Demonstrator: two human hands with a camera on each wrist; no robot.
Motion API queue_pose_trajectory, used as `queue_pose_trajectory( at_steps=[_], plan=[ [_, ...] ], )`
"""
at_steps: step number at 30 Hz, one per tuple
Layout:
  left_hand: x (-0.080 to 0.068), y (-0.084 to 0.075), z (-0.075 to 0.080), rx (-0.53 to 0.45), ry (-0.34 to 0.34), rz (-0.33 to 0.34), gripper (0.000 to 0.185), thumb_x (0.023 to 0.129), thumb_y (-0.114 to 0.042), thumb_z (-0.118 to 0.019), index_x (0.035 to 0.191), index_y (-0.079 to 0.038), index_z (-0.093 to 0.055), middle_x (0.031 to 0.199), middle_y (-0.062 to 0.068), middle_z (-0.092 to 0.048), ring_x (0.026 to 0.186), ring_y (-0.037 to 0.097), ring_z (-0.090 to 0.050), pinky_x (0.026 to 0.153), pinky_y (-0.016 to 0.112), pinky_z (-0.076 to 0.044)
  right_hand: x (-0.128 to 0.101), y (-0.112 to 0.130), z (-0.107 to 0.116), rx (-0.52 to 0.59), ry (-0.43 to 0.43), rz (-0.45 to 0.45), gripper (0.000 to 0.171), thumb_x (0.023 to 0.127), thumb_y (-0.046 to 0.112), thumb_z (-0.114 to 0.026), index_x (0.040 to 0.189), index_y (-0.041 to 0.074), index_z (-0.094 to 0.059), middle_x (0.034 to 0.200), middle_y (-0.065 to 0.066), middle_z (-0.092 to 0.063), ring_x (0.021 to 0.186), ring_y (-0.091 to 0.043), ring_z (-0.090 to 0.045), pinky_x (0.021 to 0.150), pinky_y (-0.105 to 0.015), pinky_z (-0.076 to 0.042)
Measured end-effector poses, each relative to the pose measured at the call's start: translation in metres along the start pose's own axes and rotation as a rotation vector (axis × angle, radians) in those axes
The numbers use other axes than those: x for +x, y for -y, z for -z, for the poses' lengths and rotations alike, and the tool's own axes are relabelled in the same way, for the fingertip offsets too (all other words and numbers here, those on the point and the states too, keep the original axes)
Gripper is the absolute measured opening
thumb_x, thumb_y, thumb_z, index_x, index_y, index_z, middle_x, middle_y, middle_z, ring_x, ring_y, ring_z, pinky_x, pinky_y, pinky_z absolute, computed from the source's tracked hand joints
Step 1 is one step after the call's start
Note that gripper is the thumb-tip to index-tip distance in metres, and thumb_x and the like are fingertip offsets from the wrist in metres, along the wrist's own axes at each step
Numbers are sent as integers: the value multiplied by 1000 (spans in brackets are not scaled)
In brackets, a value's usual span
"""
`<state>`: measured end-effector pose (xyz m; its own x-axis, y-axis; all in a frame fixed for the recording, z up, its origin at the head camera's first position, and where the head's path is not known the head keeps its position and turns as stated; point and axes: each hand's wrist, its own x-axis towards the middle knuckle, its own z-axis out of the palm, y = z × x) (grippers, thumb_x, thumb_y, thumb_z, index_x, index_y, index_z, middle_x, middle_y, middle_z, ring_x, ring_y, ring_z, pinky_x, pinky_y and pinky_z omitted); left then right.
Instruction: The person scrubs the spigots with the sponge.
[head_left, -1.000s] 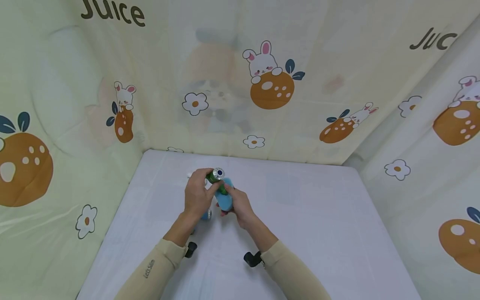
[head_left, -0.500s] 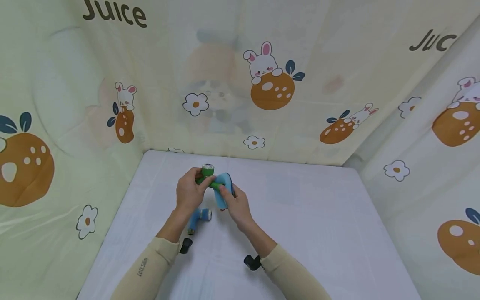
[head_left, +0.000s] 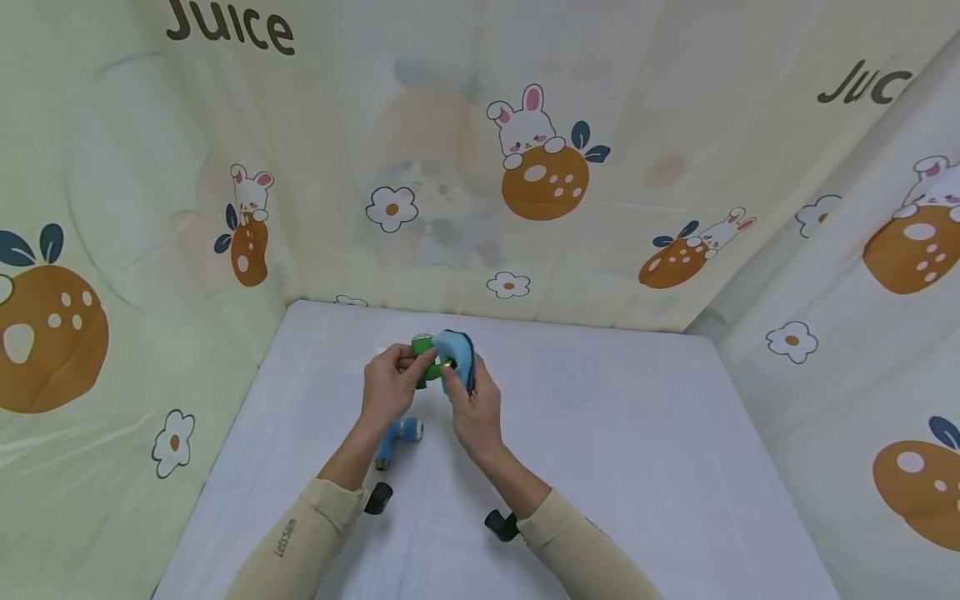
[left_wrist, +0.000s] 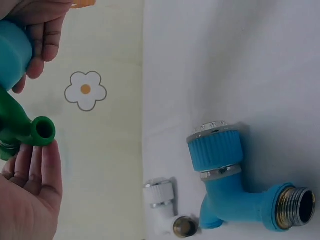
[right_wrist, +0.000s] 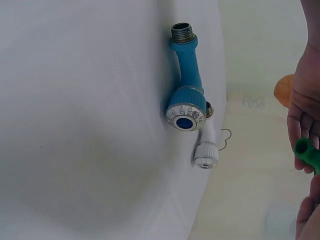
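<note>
Green plastic tap (head_left: 424,356), lifted above the white surface (head_left: 600,433), lies crosswise between both hands: left hand (head_left: 387,388) fingers clamped on it, right hand (head_left: 474,408) fingers gripping a blue cloth (head_left: 456,357) against its right end.

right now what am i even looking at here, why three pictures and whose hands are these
These are three cameras filming one person at the same moment. The wide picture comes from a camera on the person's head, looking down at a white table with cartoon-printed cloth walls around it. The other two come from small cameras strapped to each wrist, so they see the table from the side.

The left hand holds a green plastic tap above the table. The right hand holds a blue cloth against that tap. In the left wrist view you can see the green tap's open spout beside the fingers.

Lying on the table are a blue tap with a ribbed knob and a metal thread, and a smaller white tap just beside it. Whether those two touch, I cannot tell.
</note>
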<state>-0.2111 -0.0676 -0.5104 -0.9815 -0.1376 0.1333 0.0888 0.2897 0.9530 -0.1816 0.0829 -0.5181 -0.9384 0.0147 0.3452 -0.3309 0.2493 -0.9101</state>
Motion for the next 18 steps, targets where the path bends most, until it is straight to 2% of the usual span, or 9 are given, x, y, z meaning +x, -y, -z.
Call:
queue_pose_trajectory(
  at_steps=[4, 7, 10, 12, 15, 18],
  plan=[
    [1, 1, 1, -14, 15, -57, 41, 96, -43, -74, 116, -8, -74, 98, 10, -79, 90, 23, -76, 77, 36, -62, -1, 1, 2, 0, 47, 16, 44, 114, 34, -41, 150, 11, -47, 134, -13, -63, 117, -26, -64, 98, -50, -56],
    [0, 3, 2, -42, 43, -111, 39, 97, -38, -73, 126, -12, -73, 112, 9, -77, 107, 27, -75, 87, 41, -62, -1, 1, 3, -31, 79, 20, 46, 115, 34, -31, 152, 9, -43, 129, -17, -59, 109, -27, -62, 90, -45, -56],
    [-1, 5, 4, -82, 85, -131, 40, 98, -36, -72, 133, -17, -70, 121, 7, -74, 118, 27, -71, 92, 42, -61, 0, 0, 4, -49, 101, 38, 49, 115, 32, -28, 160, 13, -35, 129, -18, -50, 108, -26, -54, 86, -39, -51],
    [-2, 5, 5, -110, 118, -121, 41, 99, -37, -71, 135, -17, -68, 121, 7, -73, 118, 25, -70, 92, 38, -60, 1, 0, 4, -49, 105, 54, 52, 115, 28, -29, 166, 18, -26, 132, -18, -42, 112, -26, -48, 89, -38, -46],
    [-3, 5, 5, -192, 162, -70, 43, 99, -33, -72, 137, -15, -64, 118, 7, -74, 112, 20, -70, 92, 30, -58, 2, -1, 4, -40, 109, 70, 56, 114, 23, -32, 168, 26, -17, 141, -16, -33, 123, -26, -39, 97, -41, -40],
    [-3, 6, 6, -308, 177, -7, 42, 100, -23, -72, 137, -10, -59, 118, 10, -73, 108, 16, -71, 93, 23, -56, 2, -1, 4, -41, 121, 72, 58, 112, 23, -38, 167, 31, -19, 148, -12, -30, 129, -25, -33, 101, -44, -36]
  ],
)
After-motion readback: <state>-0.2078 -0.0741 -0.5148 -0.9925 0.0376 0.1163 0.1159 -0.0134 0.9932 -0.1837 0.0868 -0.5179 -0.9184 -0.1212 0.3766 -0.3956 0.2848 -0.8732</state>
